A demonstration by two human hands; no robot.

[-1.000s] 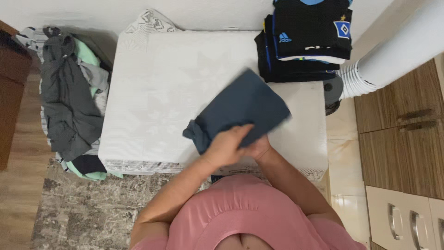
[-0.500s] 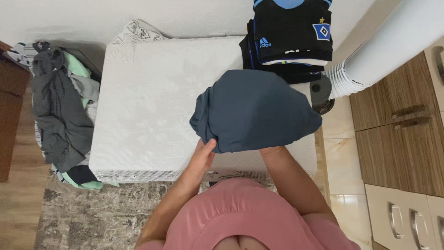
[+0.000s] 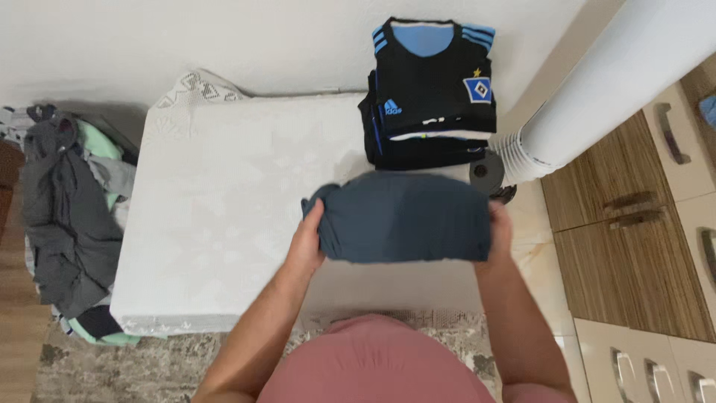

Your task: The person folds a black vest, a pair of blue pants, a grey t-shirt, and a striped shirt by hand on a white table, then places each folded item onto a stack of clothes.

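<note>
My left hand point(image 3: 306, 246) and right hand point(image 3: 498, 233) each grip an end of the folded blue shirt point(image 3: 404, 218). It sits near the table's point(image 3: 216, 216) right edge, just before the black pile point(image 3: 429, 97).

Stack of folded black shirts point(image 3: 432, 97), heap of unfolded clothes point(image 3: 63, 216), white pipe point(image 3: 611, 82)

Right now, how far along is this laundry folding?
Done: a stack of folded black jerseys sits at the far right of the white-covered table. In hand: the left hand and right hand grip a folded slate-blue garment. Left: an unfolded grey-and-green clothes heap beside the table.
</note>
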